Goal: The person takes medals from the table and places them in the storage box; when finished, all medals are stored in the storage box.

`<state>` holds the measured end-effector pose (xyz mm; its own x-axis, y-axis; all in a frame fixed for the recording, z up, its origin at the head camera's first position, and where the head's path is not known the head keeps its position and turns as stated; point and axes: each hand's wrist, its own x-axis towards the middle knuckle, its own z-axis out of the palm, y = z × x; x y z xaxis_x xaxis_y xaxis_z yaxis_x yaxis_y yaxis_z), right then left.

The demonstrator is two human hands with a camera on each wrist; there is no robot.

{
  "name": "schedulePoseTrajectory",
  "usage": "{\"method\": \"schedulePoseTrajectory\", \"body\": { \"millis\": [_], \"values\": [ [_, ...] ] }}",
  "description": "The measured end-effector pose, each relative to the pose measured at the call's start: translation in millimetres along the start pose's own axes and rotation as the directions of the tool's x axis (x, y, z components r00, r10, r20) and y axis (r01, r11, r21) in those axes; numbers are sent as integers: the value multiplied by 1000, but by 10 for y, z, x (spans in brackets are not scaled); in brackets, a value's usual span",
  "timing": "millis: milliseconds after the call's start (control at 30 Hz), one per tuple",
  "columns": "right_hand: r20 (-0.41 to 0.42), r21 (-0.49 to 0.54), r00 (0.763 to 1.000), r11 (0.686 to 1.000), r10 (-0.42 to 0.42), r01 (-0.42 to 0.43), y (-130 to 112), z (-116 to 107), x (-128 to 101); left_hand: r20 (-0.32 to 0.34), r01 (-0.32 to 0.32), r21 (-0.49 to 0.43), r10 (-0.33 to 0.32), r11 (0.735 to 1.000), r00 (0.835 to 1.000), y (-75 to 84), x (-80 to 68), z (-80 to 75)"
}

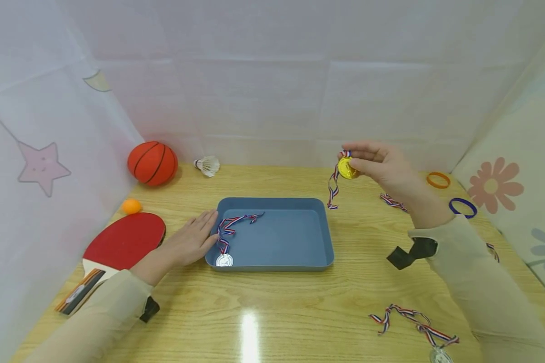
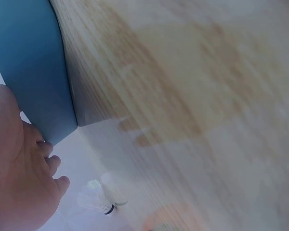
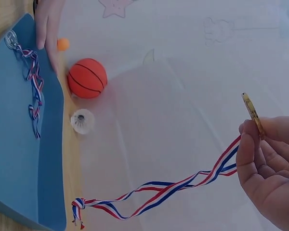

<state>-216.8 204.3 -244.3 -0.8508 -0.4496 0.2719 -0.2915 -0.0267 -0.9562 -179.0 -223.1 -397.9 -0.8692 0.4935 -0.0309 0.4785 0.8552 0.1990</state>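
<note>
Right hand: my right hand [image 1: 386, 169] pinches the gold medal [image 1: 347, 168] by its edge between thumb and fingertips, raised above the counter [image 1: 272, 312] to the right of the tray's far corner; held high like this, it lets the ribbon fall free.
Gold medal's ribbon: the striped ribbon [image 3: 164, 190] hangs from the disc in a loose strand, its knotted end dangling just past the tray's rim, not inside.
Left hand: my left hand [image 1: 188, 242] lies flat with straight fingers on the counter, fingertips against the tray's left wall, holding nothing; I judge it is there to keep the tray from sliding.
Tray: the blue tray [image 1: 300, 264] sits mid-counter between my hands.
Silver medal: a silver medal [image 1: 224, 260] lies in the tray's near left corner, its ribbon trailing across the floor of the tray.
Other medals: one more lies on the counter near my right sleeve, at the front edge.
Left side: red paddle [image 1: 124, 242], orange ball [image 1: 131, 205], basketball [image 1: 152, 163] and shuttlecock [image 1: 207, 165], well apart from the tray.
Right side: orange ring [image 1: 438, 180] and blue ring [image 1: 462, 207] beyond my wrist.
</note>
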Motion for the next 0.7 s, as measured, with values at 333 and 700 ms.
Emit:
{"method": "schedulePoseTrajectory", "body": {
  "millis": [333, 700],
  "values": [
    [103, -101, 990, 991, 93, -83, 129, 555, 240, 7, 0, 3, 0, 1000, 1000, 15, -2, -18],
    [165, -130, 979, 987, 117, -96, 354, 998, 474, 12, 6, 9, -6, 1000, 1000, 8, 5, -14]
  ]
}}
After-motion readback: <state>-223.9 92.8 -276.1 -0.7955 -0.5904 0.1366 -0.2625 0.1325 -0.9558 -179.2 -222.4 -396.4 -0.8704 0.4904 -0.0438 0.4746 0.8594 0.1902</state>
